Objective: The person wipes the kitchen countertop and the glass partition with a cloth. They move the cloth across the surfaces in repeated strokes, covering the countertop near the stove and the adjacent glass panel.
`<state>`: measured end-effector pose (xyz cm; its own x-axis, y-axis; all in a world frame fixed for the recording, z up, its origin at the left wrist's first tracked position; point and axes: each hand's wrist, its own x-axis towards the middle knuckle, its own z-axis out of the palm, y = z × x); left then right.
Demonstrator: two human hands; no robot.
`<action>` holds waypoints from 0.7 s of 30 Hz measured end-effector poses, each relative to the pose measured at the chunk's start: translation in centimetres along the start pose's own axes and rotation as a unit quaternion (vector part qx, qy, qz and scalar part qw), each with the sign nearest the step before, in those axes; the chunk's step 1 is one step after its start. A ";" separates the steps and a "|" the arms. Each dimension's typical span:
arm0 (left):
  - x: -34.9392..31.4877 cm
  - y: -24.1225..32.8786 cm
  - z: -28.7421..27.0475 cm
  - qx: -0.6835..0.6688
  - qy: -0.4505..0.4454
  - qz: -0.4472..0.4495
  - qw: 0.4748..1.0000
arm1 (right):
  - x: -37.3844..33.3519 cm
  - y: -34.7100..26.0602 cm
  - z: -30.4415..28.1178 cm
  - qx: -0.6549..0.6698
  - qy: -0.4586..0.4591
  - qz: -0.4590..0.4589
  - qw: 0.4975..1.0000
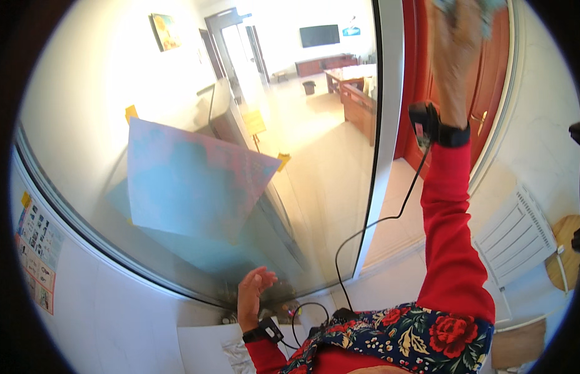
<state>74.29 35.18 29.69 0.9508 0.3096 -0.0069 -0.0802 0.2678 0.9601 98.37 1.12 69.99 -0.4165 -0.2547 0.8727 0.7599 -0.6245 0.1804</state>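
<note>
My right hand is raised high at the top right, closed on a pale blue-grey cloth. Only part of that cloth shows at the picture's upper edge. It appears in front of the red door, beside the metal frame of a large glass panel; whether the cloth touches any surface I cannot tell. Low in the middle, my left hand holds nothing, its fingers loosely bent and apart from the thumb. It is near the lower part of the glass.
A blue-and-pink sheet is fixed to the glass with yellow tape. Black cables run from devices on both wrists. A white radiator and a round wooden board are at the right. Beyond the glass stands wooden furniture.
</note>
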 end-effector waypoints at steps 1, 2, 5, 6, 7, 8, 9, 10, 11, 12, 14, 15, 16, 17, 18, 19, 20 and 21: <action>0.1 -0.1 0.0 -0.001 -0.006 -0.005 1.000 | 1.0 0.9 1.4 0.016 -0.055 0.031 0.998; 0.3 -0.2 0.0 0.002 -0.010 -0.002 1.000 | 1.5 1.5 2.7 0.030 -0.111 0.065 0.991; 0.8 -0.2 0.0 0.008 -0.015 -0.007 1.000 | 0.3 2.7 4.9 -0.053 -0.149 -0.075 0.984; 1.1 -0.1 -0.3 0.006 -0.016 -0.004 1.000 | -0.7 2.7 5.2 -0.052 -0.154 -0.053 0.985; 1.1 -0.2 -0.3 0.003 -0.016 0.001 1.000 | -1.6 3.0 5.0 -0.043 -0.157 -0.049 0.985; 1.2 -0.2 -0.4 -0.002 -0.021 0.010 1.000 | -2.9 3.0 4.7 -0.083 -0.160 -0.057 0.982; 1.3 -0.3 -0.6 -0.008 -0.015 0.000 1.000 | -4.0 3.1 4.2 -0.100 -0.153 -0.090 0.979; 1.4 -0.3 -0.8 -0.017 -0.015 -0.003 1.000 | -4.9 3.3 3.6 -0.106 -0.133 -0.129 0.977; 1.5 -0.4 -0.9 -0.024 -0.018 0.001 1.000 | -6.3 3.2 2.4 -0.093 -0.174 -0.080 0.977; 1.5 -0.5 -1.1 -0.033 -0.016 -0.005 0.999 | -8.3 2.6 0.9 -0.068 -0.206 -0.034 0.976; 1.6 -0.8 -1.4 -0.044 -0.013 -0.004 0.999 | -12.0 1.1 -1.9 -0.084 -0.241 -0.004 0.967; 1.6 -0.8 -1.6 -0.044 -0.013 -0.003 0.999 | -14.0 0.2 -3.3 -0.089 -0.262 0.012 0.961; 1.6 -0.9 -1.7 -0.043 -0.013 -0.002 0.999 | -15.9 -0.7 -4.8 -0.092 -0.278 0.029 0.956; 1.6 -0.9 -1.7 -0.041 -0.013 -0.002 0.999 | -17.7 -1.7 -6.1 -0.096 -0.295 0.048 0.949; 1.6 -0.8 -1.8 -0.042 -0.013 -0.001 0.999 | -19.2 -2.6 -7.3 -0.098 -0.311 0.069 0.943; 1.5 -0.8 -1.8 -0.042 -0.012 -0.002 0.999 | -20.6 -3.3 -8.3 -0.106 -0.325 0.085 0.936; 1.4 -0.7 -1.8 -0.042 -0.014 0.000 0.999 | -21.7 -3.8 -8.9 -0.116 -0.329 0.085 0.933; 1.3 -0.7 -1.8 -0.041 -0.007 -0.006 0.999 | -22.4 -4.0 -9.2 -0.125 -0.344 0.093 0.926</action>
<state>75.01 37.03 28.52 0.9561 0.2928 -0.0132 -0.0929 0.3455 0.9338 100.05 2.52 45.55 0.1914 0.1013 0.9763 0.6112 -0.7905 -0.0378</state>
